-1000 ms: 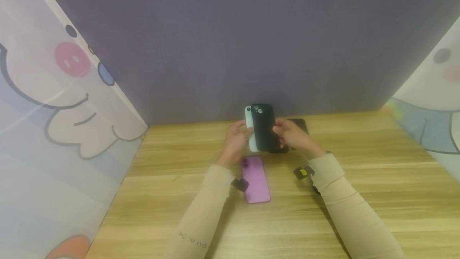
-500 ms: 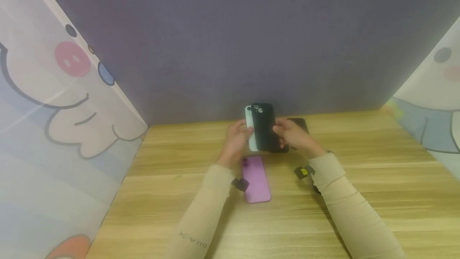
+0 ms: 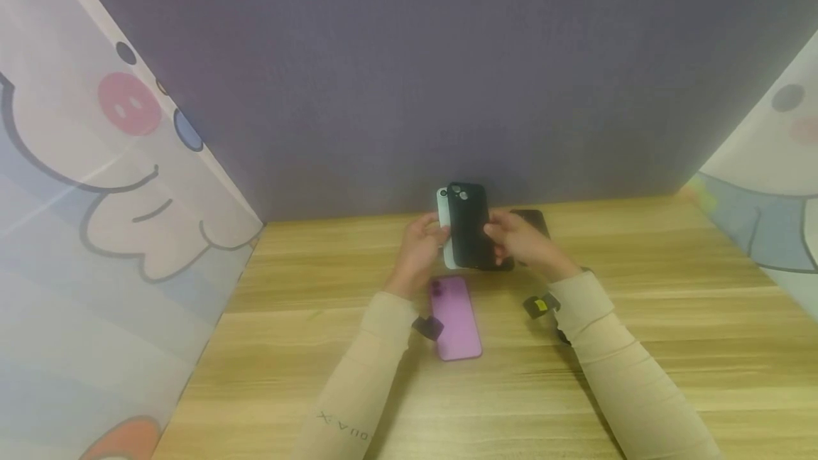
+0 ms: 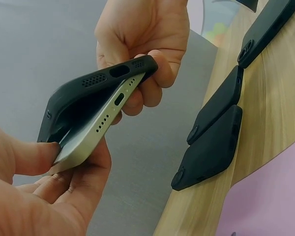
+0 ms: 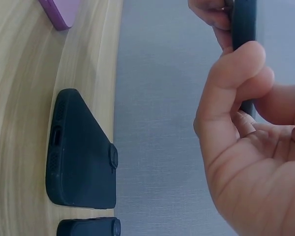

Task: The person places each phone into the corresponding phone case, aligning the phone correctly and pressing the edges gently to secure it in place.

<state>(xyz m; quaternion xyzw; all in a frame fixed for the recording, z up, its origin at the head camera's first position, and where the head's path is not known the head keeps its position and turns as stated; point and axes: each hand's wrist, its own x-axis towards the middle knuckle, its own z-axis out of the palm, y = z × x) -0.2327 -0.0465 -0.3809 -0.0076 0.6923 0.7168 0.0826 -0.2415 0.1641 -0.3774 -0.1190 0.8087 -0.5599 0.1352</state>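
Above the wooden table, a pale mint phone (image 4: 101, 130) sits partly inside a black phone case (image 4: 88, 86). The case is seated near one bottom corner and gapes away from the phone at the other. My left hand (image 3: 417, 253) holds the phone's left side, with its thumb at the case's edge and fingers beneath the phone. Gripping case and phone together on the other side is my right hand (image 3: 522, 241), its thumb on the case's back. In the head view, the case covers most of the phone, leaving a pale strip along the left.
Nearest me lies a pink phone (image 3: 456, 321), camera end away. Several black cased phones rest on the table, one (image 5: 83, 157) seen from its port end, another (image 4: 273, 29) farther right. A grey wall (image 3: 409, 91) rises behind; cartoon-printed panels (image 3: 70, 233) flank both sides.
Both hands keep almost the same pose and grip. The case and phone have shifted only very slightly; the other phones have not moved.
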